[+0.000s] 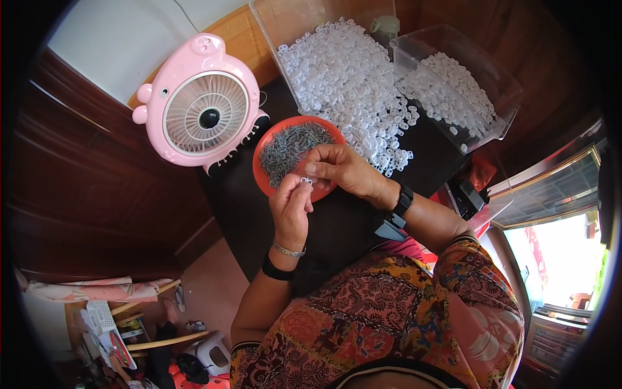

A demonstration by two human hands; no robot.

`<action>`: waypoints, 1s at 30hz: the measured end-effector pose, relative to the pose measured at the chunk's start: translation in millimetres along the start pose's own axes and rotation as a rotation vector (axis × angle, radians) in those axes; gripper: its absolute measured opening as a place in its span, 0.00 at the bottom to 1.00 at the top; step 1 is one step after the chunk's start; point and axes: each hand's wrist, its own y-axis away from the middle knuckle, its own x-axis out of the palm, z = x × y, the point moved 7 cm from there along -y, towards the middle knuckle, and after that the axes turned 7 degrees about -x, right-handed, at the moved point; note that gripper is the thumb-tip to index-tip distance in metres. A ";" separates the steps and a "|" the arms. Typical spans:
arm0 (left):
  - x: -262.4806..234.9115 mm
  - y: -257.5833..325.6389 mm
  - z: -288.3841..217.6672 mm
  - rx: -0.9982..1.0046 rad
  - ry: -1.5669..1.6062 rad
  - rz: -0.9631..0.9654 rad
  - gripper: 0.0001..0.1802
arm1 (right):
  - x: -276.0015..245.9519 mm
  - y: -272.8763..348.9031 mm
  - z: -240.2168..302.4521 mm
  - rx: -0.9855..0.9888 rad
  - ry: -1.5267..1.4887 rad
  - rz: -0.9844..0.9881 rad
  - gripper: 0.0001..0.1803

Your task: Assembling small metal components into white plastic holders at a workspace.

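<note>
My left hand [291, 209] pinches a small white plastic piece with holes [306, 181] between thumb and fingertips. Just above it, my right hand [346, 170] has its thumb and fingers pressed together; whatever they hold is too small to make out. Both hands are over the near side of an orange-red bowl [258, 170], close to each other. Many thin grey metal pieces, which look like screws [285, 150], fill that bowl. Beyond my right hand spreads a big heap of similar white plastic pieces [346, 78], spilling from a clear bin onto the dark table [249, 223].
A pink pig-shaped fan [208, 107] stands left of the bowl. At the back right, a second clear bin [508, 107] contains more white pieces. Behind the heap is a pale green lidded container [385, 27]. A wooden wall panel borders the left side.
</note>
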 end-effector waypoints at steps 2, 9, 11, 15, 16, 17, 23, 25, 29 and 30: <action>0.9 0.5 -2.1 0.000 -0.015 0.003 0.10 | -0.4 0.0 -0.6 -0.013 -0.018 0.008 0.07; 0.1 0.7 1.2 -0.015 -0.020 0.000 0.10 | 1.3 -0.5 -0.8 -0.063 0.094 0.017 0.06; 1.1 0.5 3.6 0.002 0.000 -0.005 0.11 | 2.0 0.3 2.1 -0.093 0.148 0.011 0.06; 0.6 1.6 6.1 0.002 -0.028 -0.023 0.11 | 6.2 0.8 4.7 -0.125 0.155 0.001 0.07; 0.4 2.1 5.9 0.005 -0.034 -0.022 0.11 | 6.6 1.4 7.0 -0.149 0.154 -0.012 0.08; 0.3 2.8 5.6 0.009 -0.039 -0.021 0.11 | 6.2 1.7 7.5 -0.147 0.156 -0.017 0.08; 2.8 -1.1 4.3 0.019 -0.067 -0.005 0.11 | 1.4 2.9 8.4 -0.138 0.083 -0.011 0.09; 4.9 -0.1 0.1 0.006 -0.076 -0.001 0.11 | -4.7 2.3 18.1 -0.176 0.200 -0.011 0.09; -0.3 0.2 -0.8 -0.037 -0.013 -0.018 0.10 | -42.2 20.4 73.3 -0.261 0.463 -0.242 0.09; -2.5 0.4 -1.9 -0.046 0.032 -0.033 0.10 | -55.5 27.7 86.8 -0.256 0.611 -0.305 0.09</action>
